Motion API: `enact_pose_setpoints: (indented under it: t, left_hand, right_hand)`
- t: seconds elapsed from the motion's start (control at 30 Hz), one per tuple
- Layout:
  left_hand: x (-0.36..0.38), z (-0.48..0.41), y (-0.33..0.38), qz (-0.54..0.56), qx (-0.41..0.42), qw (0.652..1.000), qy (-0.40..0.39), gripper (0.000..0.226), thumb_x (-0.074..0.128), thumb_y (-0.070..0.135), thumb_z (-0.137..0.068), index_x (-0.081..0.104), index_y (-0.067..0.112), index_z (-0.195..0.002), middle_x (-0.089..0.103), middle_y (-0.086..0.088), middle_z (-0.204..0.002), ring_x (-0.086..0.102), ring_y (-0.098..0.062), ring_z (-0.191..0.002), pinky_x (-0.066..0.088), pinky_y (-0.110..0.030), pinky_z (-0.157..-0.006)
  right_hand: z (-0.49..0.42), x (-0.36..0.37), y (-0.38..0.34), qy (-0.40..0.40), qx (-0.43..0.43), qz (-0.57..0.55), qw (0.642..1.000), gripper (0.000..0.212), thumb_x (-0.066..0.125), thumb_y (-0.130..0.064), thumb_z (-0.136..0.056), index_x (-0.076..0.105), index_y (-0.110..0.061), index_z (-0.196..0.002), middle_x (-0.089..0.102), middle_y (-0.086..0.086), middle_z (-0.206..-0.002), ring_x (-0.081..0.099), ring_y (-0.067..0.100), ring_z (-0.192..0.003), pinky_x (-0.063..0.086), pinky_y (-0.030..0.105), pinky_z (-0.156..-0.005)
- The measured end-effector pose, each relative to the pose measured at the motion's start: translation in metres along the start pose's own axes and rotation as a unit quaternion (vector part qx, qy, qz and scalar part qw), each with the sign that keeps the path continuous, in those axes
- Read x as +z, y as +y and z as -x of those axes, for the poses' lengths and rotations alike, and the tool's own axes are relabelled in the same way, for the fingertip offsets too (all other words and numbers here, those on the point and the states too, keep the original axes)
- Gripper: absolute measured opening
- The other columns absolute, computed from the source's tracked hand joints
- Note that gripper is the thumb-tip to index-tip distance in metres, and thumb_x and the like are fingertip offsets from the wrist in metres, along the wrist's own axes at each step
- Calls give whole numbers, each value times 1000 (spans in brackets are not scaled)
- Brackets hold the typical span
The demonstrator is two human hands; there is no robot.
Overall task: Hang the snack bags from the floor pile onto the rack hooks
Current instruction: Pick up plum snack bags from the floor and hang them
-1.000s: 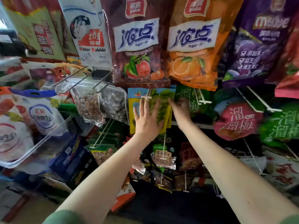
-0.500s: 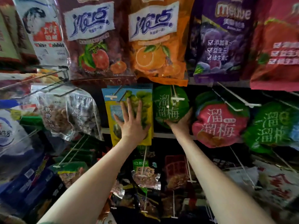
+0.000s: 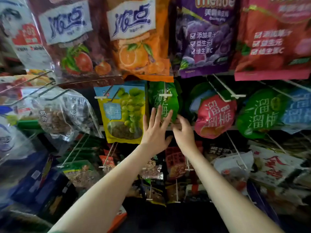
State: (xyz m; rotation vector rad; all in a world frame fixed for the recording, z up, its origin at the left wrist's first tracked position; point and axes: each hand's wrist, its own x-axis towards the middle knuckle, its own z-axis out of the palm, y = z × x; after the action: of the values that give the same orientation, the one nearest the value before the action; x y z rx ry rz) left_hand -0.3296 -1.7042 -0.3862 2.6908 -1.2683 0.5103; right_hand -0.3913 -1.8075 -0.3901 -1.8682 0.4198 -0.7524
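A green plum snack bag (image 3: 168, 101) hangs on a white-tipped rack hook (image 3: 165, 95) in the middle row. My left hand (image 3: 155, 130) lies flat with straight fingers against the bag's lower left part. Just to its right, my right hand (image 3: 183, 132) curls its fingers round the bag's bottom right edge and pinches it. Left of them, a yellow grape bag (image 3: 124, 115) hangs on its own hook (image 3: 101, 97), untouched. The floor pile is out of sight.
Large candy bags fill the top row: brown (image 3: 72, 39), orange (image 3: 136, 41), purple (image 3: 205, 36), red (image 3: 272, 39). Pink (image 3: 215, 115) and green (image 3: 259, 113) plum bags hang to the right, clear nut bags (image 3: 64, 113) to the left. Lower hooks (image 3: 176, 190) jut out with small packets.
My left hand has left the yellow grape bag and moved right onto the green bag. My right hand stayed at the green bag's bottom edge. The view shifted right and closer.
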Motion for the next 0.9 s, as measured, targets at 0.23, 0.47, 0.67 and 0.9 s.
enact_pose_setpoints:
  t: [0.23,0.47,0.67,0.9]
  left_hand:
    - [-11,-6,41,-13,25,998,-64,86,51,35,-91,-14,36,-147,-25,-9,-154,-20,-32,-143,-10,-58,-110]
    - [-17,-28,29,-70,6,997,-43,78,51,35,-91,-1,33,-150,-24,-9,-155,-21,-31,-142,-13,-58,-109]
    - [2,-22,-16,-63,-12,998,17,91,54,34,-89,-16,31,-147,-19,-13,-156,-16,-31,-144,-7,-56,-112]
    - [20,-25,-31,-56,24,995,74,95,56,36,-87,-18,29,-146,-10,-14,-157,-9,-32,-145,-7,-56,-112]
  right_hand:
    - [36,-59,-9,-31,63,43,997,52,49,-12,-96,33,-23,-144,35,-2,-149,32,13,-137,27,18,-100]
    - [23,-53,-8,-117,113,12,987,69,54,-18,-94,14,-33,-149,19,-6,-156,20,15,-142,26,36,-114]
    - [-16,5,-9,-96,94,15,991,92,61,-18,-89,-8,-28,-149,-1,-4,-158,5,15,-145,14,39,-117]
    - [-55,24,8,47,89,-109,989,78,56,-5,-87,12,-23,-149,30,-1,-147,30,14,-135,25,26,-106]
